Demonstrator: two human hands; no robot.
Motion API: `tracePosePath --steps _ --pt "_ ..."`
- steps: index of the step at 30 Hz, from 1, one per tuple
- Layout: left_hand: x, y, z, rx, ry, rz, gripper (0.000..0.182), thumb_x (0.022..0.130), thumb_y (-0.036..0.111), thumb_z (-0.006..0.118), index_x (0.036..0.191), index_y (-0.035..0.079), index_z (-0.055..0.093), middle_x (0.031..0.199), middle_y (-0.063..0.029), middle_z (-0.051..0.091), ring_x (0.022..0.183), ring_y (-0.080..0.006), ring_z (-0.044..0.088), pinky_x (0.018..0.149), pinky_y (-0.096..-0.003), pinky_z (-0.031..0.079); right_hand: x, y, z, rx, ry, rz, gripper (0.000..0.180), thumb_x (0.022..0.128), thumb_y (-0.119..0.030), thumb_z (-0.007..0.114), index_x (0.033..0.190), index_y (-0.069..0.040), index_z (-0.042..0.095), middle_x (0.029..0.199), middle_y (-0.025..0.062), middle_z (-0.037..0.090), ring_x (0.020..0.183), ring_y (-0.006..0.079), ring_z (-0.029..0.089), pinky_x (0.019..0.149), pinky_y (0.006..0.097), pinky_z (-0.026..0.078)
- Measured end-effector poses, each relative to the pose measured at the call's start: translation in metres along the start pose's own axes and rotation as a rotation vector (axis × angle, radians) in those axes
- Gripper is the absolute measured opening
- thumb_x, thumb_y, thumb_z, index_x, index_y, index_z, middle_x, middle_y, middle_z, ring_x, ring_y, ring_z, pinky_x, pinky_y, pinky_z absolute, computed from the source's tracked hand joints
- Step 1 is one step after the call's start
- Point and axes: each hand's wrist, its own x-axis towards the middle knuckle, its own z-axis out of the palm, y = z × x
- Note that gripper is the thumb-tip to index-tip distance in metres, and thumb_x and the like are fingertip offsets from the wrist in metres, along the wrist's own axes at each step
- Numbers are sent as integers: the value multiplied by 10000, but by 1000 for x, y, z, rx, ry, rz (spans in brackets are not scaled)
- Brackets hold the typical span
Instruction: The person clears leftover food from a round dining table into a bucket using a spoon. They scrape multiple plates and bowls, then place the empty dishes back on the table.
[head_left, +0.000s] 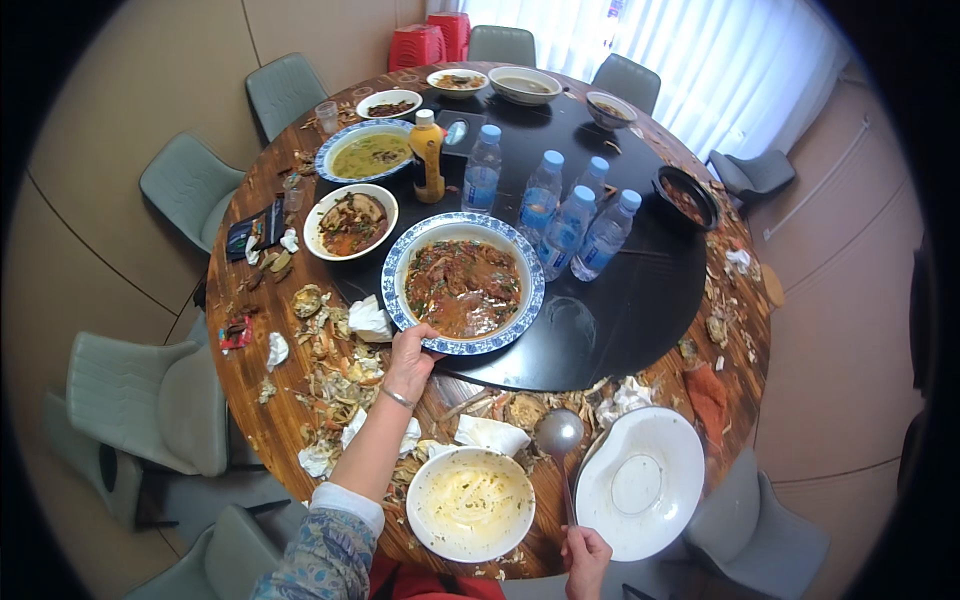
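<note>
My left hand (412, 352) grips the near rim of a large blue-and-white patterned bowl (536, 277), which holds a reddish-brown stew with chopped greens. The bowl is at the near left side of the black turntable (600, 322). In my right hand (586, 559) is the handle of a metal ladle (559, 433), its round head pointing away from me over the table. An off-white bowl (471, 504) with pale residue sits between my forearms. Right of the ladle, a large white dish (637, 484) with a wavy rim rests tilted over scraps.
Several water bottles (562, 232) and a yellow bottle (428, 157) stand on the turntable. Around it are a meat bowl (351, 221), a soup bowl (367, 152) and a black pot (684, 199). Food scraps (330, 352) and crumpled tissues (491, 435) litter the wooden table (259, 375). Grey chairs (150, 397) surround it.
</note>
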Motion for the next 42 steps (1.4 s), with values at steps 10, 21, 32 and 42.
tracePosePath --steps 10,21,32,42 --pt "-7 -21 9 106 -112 -197 421 703 -100 509 1119 -47 543 1116 -176 610 989 -336 625 863 -493 543 6 -8 -1 29 101 50 161 917 -128 612 907 17 681 616 -24 543 510 27 413 453 182 283" --pt "-41 -32 1 183 -153 -232 463 702 -123 499 1161 -62 503 1164 -196 584 1046 -352 599 917 -512 512 66 -2 -18 -143 94 -243 171 897 -150 635 860 11 680 616 -33 542 556 46 457 498 210 342" --pt "-43 -43 -19 181 -368 -350 498 713 -106 534 1205 -68 469 1170 -194 575 1068 -354 585 946 -518 493 131 -36 22 -490 26 -425 202 873 -196 630 879 -4 694 583 91 588 544 151 562 533 298 426" --pt "-31 -79 -12 27 -424 -391 550 696 -100 520 1241 -58 464 1221 -191 557 1115 -348 560 999 -492 457 160 -58 67 -1032 192 -763 169 843 -237 646 805 -74 674 712 149 648 674 341 628 585 439 470"
